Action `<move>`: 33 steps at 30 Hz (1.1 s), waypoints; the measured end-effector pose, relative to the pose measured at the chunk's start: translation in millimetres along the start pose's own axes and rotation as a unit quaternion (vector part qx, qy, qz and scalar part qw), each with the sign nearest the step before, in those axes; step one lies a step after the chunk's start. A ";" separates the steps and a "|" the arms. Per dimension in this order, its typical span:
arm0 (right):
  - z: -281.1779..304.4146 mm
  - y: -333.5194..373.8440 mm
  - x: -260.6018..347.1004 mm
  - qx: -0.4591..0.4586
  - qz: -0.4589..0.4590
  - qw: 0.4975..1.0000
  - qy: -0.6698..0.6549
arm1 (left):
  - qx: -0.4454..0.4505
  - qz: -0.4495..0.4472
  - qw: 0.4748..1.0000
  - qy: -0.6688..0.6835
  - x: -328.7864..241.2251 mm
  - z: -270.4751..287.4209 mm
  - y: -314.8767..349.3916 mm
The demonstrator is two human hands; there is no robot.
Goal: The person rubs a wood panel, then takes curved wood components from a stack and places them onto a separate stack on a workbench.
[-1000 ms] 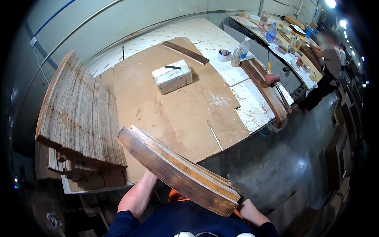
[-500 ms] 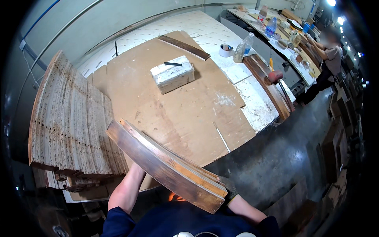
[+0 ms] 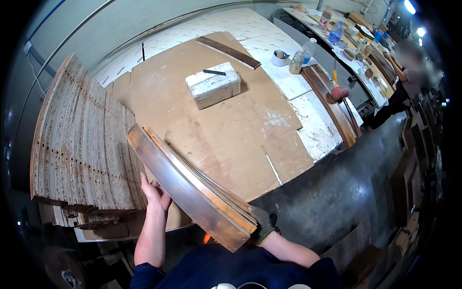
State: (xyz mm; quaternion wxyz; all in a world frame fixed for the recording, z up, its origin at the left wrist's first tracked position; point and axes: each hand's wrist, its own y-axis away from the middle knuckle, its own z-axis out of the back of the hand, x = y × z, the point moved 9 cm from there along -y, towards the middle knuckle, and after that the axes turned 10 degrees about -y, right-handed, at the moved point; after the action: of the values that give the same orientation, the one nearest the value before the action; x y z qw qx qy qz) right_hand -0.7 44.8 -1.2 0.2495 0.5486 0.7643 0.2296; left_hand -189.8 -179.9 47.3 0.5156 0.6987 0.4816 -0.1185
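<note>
A bundle of dark brown wooden planks [image 3: 187,185] slants across the near edge of the table, its face toward me and lighter edges showing on the far side. My bare left hand [image 3: 155,192] supports its left side, thumb out and fingers partly hidden behind the wood. In a dark knit glove, my right hand [image 3: 263,226] grips the near right end; its fingertips are mostly hidden. Just left of the bundle stands a tall row of upright boards [image 3: 79,149] with pale, rough, stained faces.
Brown cardboard [image 3: 207,130] covers the table. On it rest a white-topped block [image 3: 211,86] with a small black tool, a dark plank [image 3: 228,52] and a thin white stick [image 3: 272,166]. A red-headed mallet [image 3: 340,93] lies on planks at right. Another person [image 3: 403,86] works beyond.
The bundle has shifted left and slightly away from me, its near end swinging left. My left hand now shows beside it, thumb out, and more of the gloved right hand is visible.
</note>
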 end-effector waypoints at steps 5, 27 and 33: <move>11.6 -37.4 -37.0 -0.093 -0.021 0.995 0.001 | 0.107 -0.120 0.987 -0.018 -24.6 -14.4 39.5; -196.0 -125.0 -74.0 0.231 0.052 0.613 0.754 | 0.032 -0.081 0.980 -0.177 -44.7 -5.2 67.1; -193.9 -127.3 -94.3 0.232 0.000 0.651 0.723 | -0.017 -0.077 0.977 -0.197 -22.7 3.6 62.2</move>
State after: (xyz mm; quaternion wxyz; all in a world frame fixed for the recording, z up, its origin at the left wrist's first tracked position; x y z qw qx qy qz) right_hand -189.8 -97.3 80.9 -0.5176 0.2492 0.7307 0.3688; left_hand -150.7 -195.7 98.5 0.6015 0.6138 0.4247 -0.2849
